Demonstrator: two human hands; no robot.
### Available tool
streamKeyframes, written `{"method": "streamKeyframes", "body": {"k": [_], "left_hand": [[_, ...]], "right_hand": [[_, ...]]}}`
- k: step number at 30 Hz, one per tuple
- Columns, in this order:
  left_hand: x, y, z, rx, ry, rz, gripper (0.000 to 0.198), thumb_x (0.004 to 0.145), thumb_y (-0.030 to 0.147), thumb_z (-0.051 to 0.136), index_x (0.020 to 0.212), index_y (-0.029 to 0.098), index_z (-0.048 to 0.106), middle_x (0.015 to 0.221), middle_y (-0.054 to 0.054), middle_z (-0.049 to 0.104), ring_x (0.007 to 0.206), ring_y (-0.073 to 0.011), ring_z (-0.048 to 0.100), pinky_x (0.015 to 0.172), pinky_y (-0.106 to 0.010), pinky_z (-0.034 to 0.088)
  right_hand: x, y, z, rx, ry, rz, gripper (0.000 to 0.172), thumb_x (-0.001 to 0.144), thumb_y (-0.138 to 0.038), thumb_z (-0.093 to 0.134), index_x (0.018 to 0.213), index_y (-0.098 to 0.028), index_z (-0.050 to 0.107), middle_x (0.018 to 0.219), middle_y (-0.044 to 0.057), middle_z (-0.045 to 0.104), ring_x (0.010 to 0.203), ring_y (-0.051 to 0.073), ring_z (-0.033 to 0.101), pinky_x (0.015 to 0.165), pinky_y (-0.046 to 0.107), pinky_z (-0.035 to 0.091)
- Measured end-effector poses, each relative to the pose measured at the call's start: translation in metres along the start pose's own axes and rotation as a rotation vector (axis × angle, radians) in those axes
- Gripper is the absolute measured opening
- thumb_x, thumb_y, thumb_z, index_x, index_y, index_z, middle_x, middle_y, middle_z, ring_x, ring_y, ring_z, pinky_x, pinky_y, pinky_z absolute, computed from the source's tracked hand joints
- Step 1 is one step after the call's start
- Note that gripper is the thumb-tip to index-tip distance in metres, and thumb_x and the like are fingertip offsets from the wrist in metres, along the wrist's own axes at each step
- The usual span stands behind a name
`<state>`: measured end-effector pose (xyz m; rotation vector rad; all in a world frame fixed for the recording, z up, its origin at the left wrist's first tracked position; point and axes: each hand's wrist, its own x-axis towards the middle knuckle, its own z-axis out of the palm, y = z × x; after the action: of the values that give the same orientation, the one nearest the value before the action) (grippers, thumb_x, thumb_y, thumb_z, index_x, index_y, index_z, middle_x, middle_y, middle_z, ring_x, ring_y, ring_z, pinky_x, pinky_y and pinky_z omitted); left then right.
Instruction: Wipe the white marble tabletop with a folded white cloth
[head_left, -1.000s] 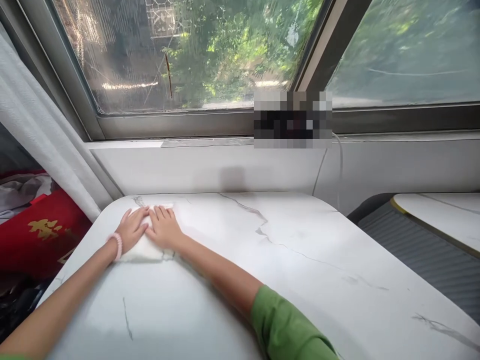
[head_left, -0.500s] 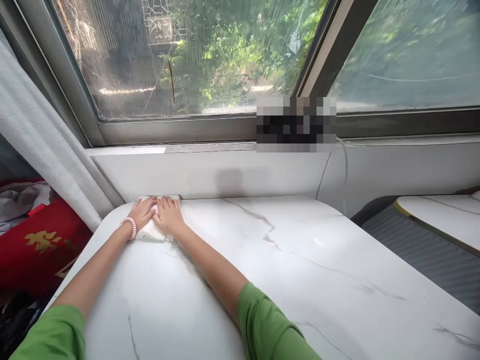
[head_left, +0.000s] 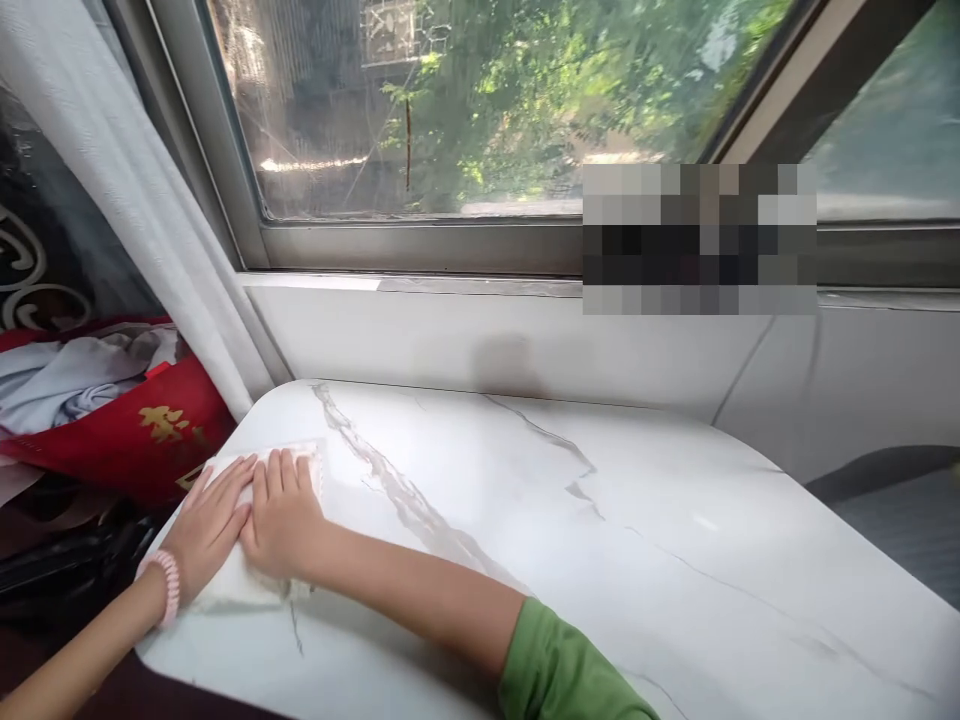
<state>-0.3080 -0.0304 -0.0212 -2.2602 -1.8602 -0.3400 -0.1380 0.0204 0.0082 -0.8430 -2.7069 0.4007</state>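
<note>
A folded white cloth (head_left: pixel 244 585) lies on the white, grey-veined tabletop (head_left: pixel 540 490), close to its left edge. My left hand (head_left: pixel 206 530) rests flat on the cloth's left side, fingers stretched out, with a pink coiled band (head_left: pixel 168 588) around the wrist. Beside it, my right hand (head_left: pixel 281 515) presses flat on the cloth, its fingers pointing away from me. The two hands touch at the thumbs. Part of the cloth is hidden beneath them.
A red bag (head_left: pixel 157 430) of clothes stands left of the table, under a white curtain (head_left: pixel 142 200). Behind the table is a white wall (head_left: pixel 390 335) below a window. A pixelated patch covers something on the sill. A grey seat (head_left: pixel 900 520) is at the right.
Both hands and the cloth have moved from the table's far left corner back toward me and to the left. The view has shifted left.
</note>
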Motion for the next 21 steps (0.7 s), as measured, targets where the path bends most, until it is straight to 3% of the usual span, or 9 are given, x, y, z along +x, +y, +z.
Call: {"method": "streamKeyframes", "body": {"k": [5,10,15,21], "left_hand": [[-0.051,0.016,-0.016,0.047,0.016,-0.100,0.051,0.094,0.032,0.025,0.145,0.023,0.021,0.144,-0.006,0.040,0.133,-0.0217,0.035,0.114,-0.045,0.015],[-0.053,0.022,-0.023,0.030,0.000,-0.153,0.049,0.094,0.032,0.025,0.141,0.022,0.027,0.143,-0.007,0.042,0.132,-0.0215,0.037,0.113,-0.045,0.015],[-0.017,0.013,-0.018,0.014,-0.044,-0.209,0.046,0.092,0.031,0.022,0.134,0.017,0.037,0.140,-0.010,0.045,0.131,-0.0219,0.037,0.112,-0.048,0.016],[0.081,-0.005,0.002,-0.056,-0.107,-0.222,0.042,0.088,0.026,0.030,0.125,0.015,0.044,0.138,-0.011,0.046,0.130,-0.0222,0.038,0.111,-0.048,0.015]], "right_hand": [[-0.023,-0.028,0.007,0.026,0.026,-0.128,0.063,0.092,-0.032,0.034,0.141,0.008,0.027,0.146,0.028,0.024,0.137,0.040,0.018,0.110,0.056,0.019],[-0.024,-0.029,0.016,0.007,0.103,-0.179,0.064,0.091,-0.031,0.035,0.140,0.010,0.028,0.144,0.030,0.029,0.134,0.043,0.023,0.108,0.056,0.022],[0.003,-0.007,0.023,-0.008,0.187,-0.180,0.063,0.088,-0.030,0.040,0.138,0.009,0.033,0.141,0.028,0.036,0.132,0.041,0.029,0.108,0.054,0.022],[0.058,0.054,0.018,-0.065,0.247,-0.034,0.057,0.088,-0.027,0.044,0.136,0.004,0.040,0.141,0.023,0.041,0.131,0.035,0.033,0.110,0.048,0.021]]}}
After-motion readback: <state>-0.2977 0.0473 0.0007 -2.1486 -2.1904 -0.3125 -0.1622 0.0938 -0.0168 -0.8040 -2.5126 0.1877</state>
